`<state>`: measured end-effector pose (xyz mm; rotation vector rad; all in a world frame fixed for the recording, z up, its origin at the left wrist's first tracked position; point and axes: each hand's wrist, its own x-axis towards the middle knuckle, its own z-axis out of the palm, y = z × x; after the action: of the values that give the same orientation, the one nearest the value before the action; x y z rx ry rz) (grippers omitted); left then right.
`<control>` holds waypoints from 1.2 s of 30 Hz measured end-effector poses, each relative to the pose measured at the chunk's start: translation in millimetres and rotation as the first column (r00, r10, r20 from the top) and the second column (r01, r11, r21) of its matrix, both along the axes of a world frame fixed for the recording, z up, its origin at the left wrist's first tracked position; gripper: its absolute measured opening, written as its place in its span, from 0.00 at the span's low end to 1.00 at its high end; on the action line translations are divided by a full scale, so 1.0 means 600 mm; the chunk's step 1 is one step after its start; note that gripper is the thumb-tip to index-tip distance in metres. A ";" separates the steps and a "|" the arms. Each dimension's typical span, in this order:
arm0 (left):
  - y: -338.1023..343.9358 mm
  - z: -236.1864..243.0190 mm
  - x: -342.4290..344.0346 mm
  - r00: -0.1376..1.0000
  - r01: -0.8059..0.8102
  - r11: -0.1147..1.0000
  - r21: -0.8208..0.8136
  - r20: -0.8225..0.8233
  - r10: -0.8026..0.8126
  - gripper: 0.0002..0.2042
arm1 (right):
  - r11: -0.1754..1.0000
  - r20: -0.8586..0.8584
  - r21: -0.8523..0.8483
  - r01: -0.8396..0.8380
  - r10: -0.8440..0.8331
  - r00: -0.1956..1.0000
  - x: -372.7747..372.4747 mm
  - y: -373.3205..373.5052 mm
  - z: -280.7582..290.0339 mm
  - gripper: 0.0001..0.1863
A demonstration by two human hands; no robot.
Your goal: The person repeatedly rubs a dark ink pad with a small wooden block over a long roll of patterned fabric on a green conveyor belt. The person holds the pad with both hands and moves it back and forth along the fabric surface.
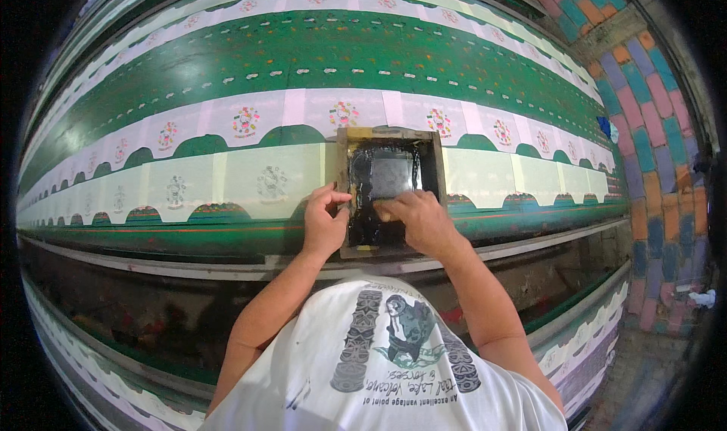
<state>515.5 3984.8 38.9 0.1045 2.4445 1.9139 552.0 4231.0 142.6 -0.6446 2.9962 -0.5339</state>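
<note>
A wooden screen-printing frame (430, 162) lies over the pale fabric strip in front of me. Dark, wet ink coats its inside around a greyish rectangular mesh window (391, 175). My left hand (326, 220) is closed at the frame's left rail, thumb and fingers pinching its edge. Inside the frame's lower half, my right hand (422, 220) is closed with bent fingers over a dark squeegee, mostly hidden by the hand and hard to part from the ink. Pale yellow fabric pieces (276, 179) left of the frame carry grey printed figures; those to its right (480, 178) look unprinted.
Beyond the frame runs a row of white pieces (310, 107) with colourful prints. The long green table (250, 48) holds further rows at its far side. A pale rail (204, 272) edges the table near me. Coloured paving (644, 128) lies at right.
</note>
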 end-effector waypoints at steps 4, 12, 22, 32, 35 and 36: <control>0.011 -0.019 0.014 0.998 -0.058 0.994 0.088 -0.009 0.059 0.15 | 0.999 0.066 0.036 0.028 -0.031 0.997 0.068 -0.019 0.015 0.28; 0.026 -0.022 0.034 0.981 -0.073 0.990 -0.118 -0.189 0.049 0.19 | 0.994 0.153 -0.068 0.090 -0.079 0.985 0.125 -0.015 0.012 0.30; 0.060 0.003 0.045 0.965 -0.136 0.988 -0.078 -0.235 0.114 0.13 | 0.676 0.128 -0.547 0.493 -0.515 0.847 0.174 0.124 -0.052 0.19; 0.313 0.002 0.079 0.954 -0.100 0.995 -0.003 -0.285 0.095 0.13 | 0.669 0.049 -0.589 0.454 -0.531 0.846 0.215 0.363 -0.070 0.19; 0.392 -0.006 0.090 0.954 -0.105 0.994 0.007 -0.283 0.103 0.13 | 0.655 0.042 -0.605 0.454 -0.542 0.839 0.226 0.438 -0.075 0.18; 0.416 -0.010 0.093 0.953 -0.102 0.995 0.012 -0.284 0.101 0.13 | 0.650 0.042 -0.612 0.450 -0.542 0.840 0.230 0.460 -0.076 0.18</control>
<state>571.0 4234.1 32.7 0.2781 2.6802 2.0682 689.7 4506.9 96.9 0.2075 3.0915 -1.5844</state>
